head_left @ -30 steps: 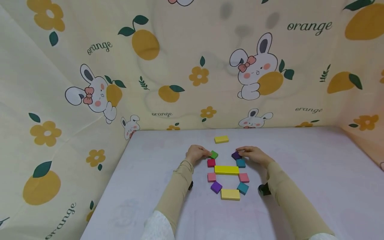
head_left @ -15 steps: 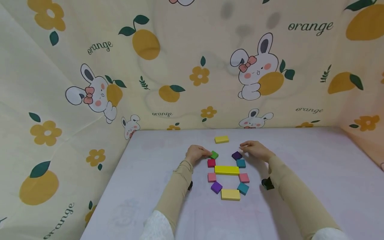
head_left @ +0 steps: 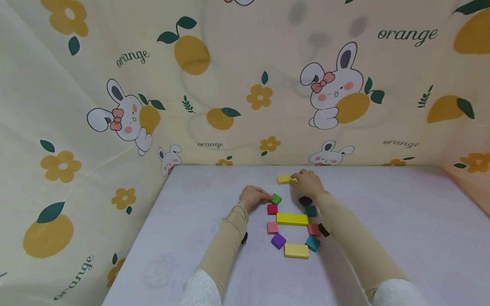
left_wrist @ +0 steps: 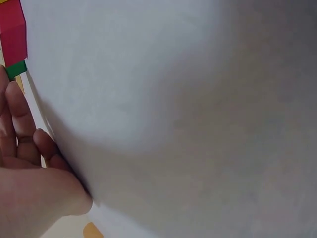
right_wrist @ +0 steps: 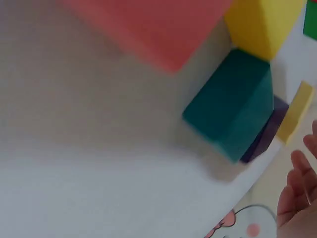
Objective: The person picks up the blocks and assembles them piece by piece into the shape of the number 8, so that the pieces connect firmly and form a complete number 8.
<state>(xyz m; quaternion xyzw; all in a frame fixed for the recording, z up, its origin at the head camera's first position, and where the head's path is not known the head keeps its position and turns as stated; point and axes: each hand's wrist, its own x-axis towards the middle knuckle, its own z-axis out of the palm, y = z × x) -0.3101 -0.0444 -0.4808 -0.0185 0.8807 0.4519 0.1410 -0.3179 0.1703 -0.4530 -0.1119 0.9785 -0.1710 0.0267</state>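
In the head view my left hand (head_left: 254, 196) holds a small green block (head_left: 275, 199) by its left side with its fingertips. The left wrist view shows only a sliver of this green block (left_wrist: 16, 69), just past the fingers. My right hand (head_left: 309, 183) reaches to the back, its thumb and finger at the right end of a flat yellow block (head_left: 284, 179). In the right wrist view that yellow block (right_wrist: 296, 113) stands close to the fingers, beyond a dark purple block (right_wrist: 267, 130). Below the right hand lies the purple block (head_left: 305, 201), with a teal block (head_left: 311, 211) touching it.
More blocks form a ring-like outline: red (head_left: 272, 209), long yellow (head_left: 292, 219), two pink, purple (head_left: 278, 241), teal (head_left: 312, 243) and pale yellow (head_left: 296, 250). A patterned cloth wall (head_left: 237, 85) rises behind the white table (head_left: 172, 255).
My right hand has let go of the dark purple block and moved back and left to the far yellow block. The left hand stays at the green block. The head view has shifted slightly.
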